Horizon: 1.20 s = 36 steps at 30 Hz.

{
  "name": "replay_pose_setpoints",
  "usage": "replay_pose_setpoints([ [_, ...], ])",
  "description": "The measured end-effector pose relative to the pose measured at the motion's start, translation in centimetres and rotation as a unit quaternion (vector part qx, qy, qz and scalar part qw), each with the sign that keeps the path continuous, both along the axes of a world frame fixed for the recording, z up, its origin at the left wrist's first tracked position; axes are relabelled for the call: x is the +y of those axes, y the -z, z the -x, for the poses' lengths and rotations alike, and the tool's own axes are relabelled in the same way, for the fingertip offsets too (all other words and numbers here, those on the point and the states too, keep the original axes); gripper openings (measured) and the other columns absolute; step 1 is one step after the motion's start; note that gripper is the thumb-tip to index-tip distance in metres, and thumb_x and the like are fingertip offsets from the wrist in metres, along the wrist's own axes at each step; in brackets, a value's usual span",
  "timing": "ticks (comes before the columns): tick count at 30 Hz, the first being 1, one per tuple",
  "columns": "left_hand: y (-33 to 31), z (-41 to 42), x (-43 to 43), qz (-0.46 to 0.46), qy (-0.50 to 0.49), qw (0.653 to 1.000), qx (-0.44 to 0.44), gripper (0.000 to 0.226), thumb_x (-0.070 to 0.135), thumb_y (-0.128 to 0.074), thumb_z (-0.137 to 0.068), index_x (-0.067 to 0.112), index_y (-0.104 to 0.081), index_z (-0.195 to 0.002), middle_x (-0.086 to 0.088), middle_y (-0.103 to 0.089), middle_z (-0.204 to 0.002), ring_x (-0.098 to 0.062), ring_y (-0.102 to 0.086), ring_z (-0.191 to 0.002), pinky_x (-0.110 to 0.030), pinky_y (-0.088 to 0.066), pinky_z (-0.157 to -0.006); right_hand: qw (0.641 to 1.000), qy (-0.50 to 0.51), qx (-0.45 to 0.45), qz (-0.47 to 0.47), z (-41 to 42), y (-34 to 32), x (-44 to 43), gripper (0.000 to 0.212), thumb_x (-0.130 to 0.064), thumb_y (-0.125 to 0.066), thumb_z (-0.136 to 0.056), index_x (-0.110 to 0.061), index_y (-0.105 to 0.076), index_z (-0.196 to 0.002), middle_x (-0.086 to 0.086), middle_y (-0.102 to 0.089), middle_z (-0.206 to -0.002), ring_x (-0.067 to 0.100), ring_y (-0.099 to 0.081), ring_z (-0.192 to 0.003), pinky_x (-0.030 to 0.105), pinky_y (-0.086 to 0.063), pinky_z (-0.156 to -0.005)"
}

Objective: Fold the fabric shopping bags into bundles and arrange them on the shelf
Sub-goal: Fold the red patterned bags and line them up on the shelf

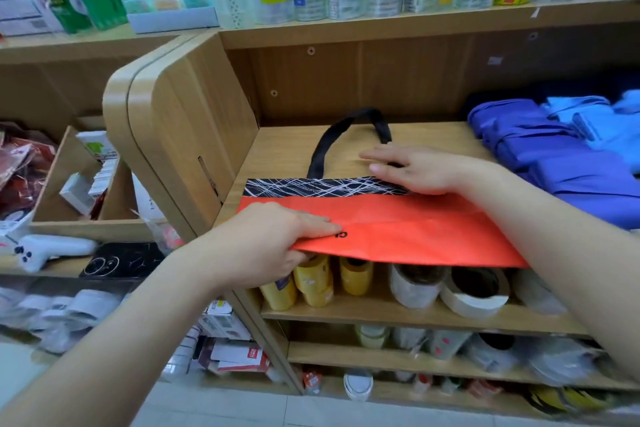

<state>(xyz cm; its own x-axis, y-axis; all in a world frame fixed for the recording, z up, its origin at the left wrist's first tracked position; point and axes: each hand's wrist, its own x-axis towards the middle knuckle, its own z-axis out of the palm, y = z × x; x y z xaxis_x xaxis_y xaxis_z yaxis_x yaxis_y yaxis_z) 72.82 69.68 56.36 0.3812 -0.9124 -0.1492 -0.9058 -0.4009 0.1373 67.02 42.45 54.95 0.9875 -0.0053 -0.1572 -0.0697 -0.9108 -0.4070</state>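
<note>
The fingers (322,224) of the left hand (273,239) lie along the top of the orange bag (415,229) at its near left edge. The thumb is tucked beneath, pinching the cloth where it overhangs the front of the shelf (287,149). The right hand (415,170) is laid flat, its fingers (381,158) straight and close together, pressing on the black patterned band at the bag's mouth, where one end of the black handle (346,128) meets it. The bag lies spread on the shelf board with the handle looping toward the back, and blue bundles (554,156) lie just beside it to the right. To my eye a fold is about to be made. The flat hand should anchor the band firmly while the pinched edge is brought over, with the edges kept square and the creases in the orange panel smoothed out. The right forearm covers the bag's right end, so that corner cannot be seen. The print by the left fingers is cut short and unreadable, and I cannot tell whether a second handle lies under the first. Tape rolls (474,291) sit on the board below.
</note>
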Motion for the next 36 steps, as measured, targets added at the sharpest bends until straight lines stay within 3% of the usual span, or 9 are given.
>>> replay_pose_setpoints([
  [3,-0.2,0.0,-0.6,-0.003,-0.031,0.999,-0.011,0.049,0.028,-0.050,-0.097,0.051,-0.043,-0.139,0.012,-0.064,-0.127,-0.014,-0.059,-0.112,-0.032,-0.046,-0.096,0.995,0.010,-0.030,-0.092,1.6,-1.9,1.0,0.064,-0.065,-0.036,-0.088,-0.041,-0.038,-0.147,-0.014,-0.032,-0.156,0.002,-0.025,-0.143,0.019,-0.015,-0.115],
  [7,-1.9,-0.2,-1.6,-0.014,-0.047,0.999,0.005,0.024,0.033,-0.047,-0.101,0.036,-0.064,-0.116,0.013,-0.067,-0.097,-0.011,-0.058,-0.089,-0.029,-0.047,-0.083,0.987,-0.076,0.115,-0.079,4.5,-2.7,1.6,0.079,-0.096,-0.037,-0.062,-0.065,-0.038,-0.134,-0.032,-0.023,-0.153,0.000,-0.025,-0.142,0.035,-0.020,-0.119],
  [10,-3.2,-1.4,-1.7,-0.030,-0.090,0.995,0.009,0.020,0.043,-0.051,-0.098,0.031,-0.067,-0.097,0.011,-0.064,-0.083,-0.010,-0.057,-0.077,-0.029,-0.047,-0.068,0.977,-0.084,0.178,-0.078,5.7,-3.4,0.8,0.079,-0.087,-0.055,-0.061,-0.065,-0.039,-0.134,-0.036,-0.024,-0.152,0.000,-0.030,-0.139,0.033,-0.025,-0.116],
  [13,-3.8,-3.0,-1.4,-0.015,-0.157,0.987,0.024,0.015,0.048,-0.068,-0.086,0.033,-0.066,-0.085,0.013,-0.063,-0.075,-0.005,-0.058,-0.072,-0.025,-0.044,-0.059,0.977,-0.039,0.178,-0.111,7.0,-4.6,0.2,0.046,-0.066,-0.062,-0.079,-0.047,-0.062,-0.120,-0.022,-0.064,-0.117,0.005,-0.059,-0.108,0.028,-0.045,-0.096],
  [19,-3.6,-5.0,-1.3,0.003,-0.281,0.960,0.003,0.046,0.057,-0.079,-0.070,0.022,-0.065,-0.096,0.004,-0.066,-0.085,-0.016,-0.062,-0.078,-0.034,-0.054,-0.066,0.981,0.174,-0.023,-0.080,6.8,-3.8,-1.6,0.013,-0.039,-0.068,-0.089,-0.030,-0.071,-0.098,-0.011,-0.073,-0.092,0.008,-0.067,-0.085,0.027,-0.049,-0.079],
  [23,-3.1,-4.9,-2.0,0.029,-0.293,0.953,-0.074,0.061,0.062,-0.073,-0.074,0.023,-0.062,-0.120,0.001,-0.066,-0.103,-0.022,-0.061,-0.090,-0.036,-0.054,-0.073,0.946,0.289,-0.148,0.003,5.7,-2.0,-1.1,0.034,-0.039,-0.079,-0.078,-0.033,-0.066,-0.109,-0.003,-0.061,-0.114,0.017,-0.053,-0.106,0.034,-0.046,-0.085],
  [26,-2.4,-4.1,-3.0,0.007,-0.258,0.948,-0.187,0.059,0.062,-0.069,-0.078,0.029,-0.053,-0.124,0.001,-0.064,-0.108,-0.021,-0.058,-0.091,-0.032,-0.044,-0.063,0.940,0.301,-0.142,0.074,5.0,-0.8,0.0,0.045,-0.039,-0.075,-0.082,-0.036,-0.058,-0.123,0.001,-0.058,-0.128,0.024,-0.053,-0.118,0.040,-0.050,-0.087],
  [30,-1.8,-5.0,-3.5,-0.013,-0.203,0.943,-0.264,0.068,0.062,-0.065,-0.081,0.037,-0.041,-0.139,-0.001,-0.059,-0.128,-0.025,-0.055,-0.117,-0.041,-0.051,-0.081,0.939,0.293,-0.123,0.132,4.4,0.1,0.6,0.054,-0.038,-0.065,-0.091,-0.037,-0.043,-0.140,0.006,-0.048,-0.135,0.027,-0.051,-0.120,0.043,-0.050,-0.086],
  [36,1.0,-4.9,-2.3,0.002,-0.101,0.994,-0.046,0.044,0.049,-0.032,-0.101,0.048,-0.027,-0.145,0.006,-0.041,-0.147,-0.021,-0.042,-0.131,-0.043,-0.044,-0.103,0.909,0.256,-0.183,0.274,4.5,1.2,2.5,0.048,-0.028,-0.058,-0.093,-0.034,-0.045,-0.139,0.006,-0.043,-0.136,0.029,-0.036,-0.125,0.048,-0.041,-0.094],
])
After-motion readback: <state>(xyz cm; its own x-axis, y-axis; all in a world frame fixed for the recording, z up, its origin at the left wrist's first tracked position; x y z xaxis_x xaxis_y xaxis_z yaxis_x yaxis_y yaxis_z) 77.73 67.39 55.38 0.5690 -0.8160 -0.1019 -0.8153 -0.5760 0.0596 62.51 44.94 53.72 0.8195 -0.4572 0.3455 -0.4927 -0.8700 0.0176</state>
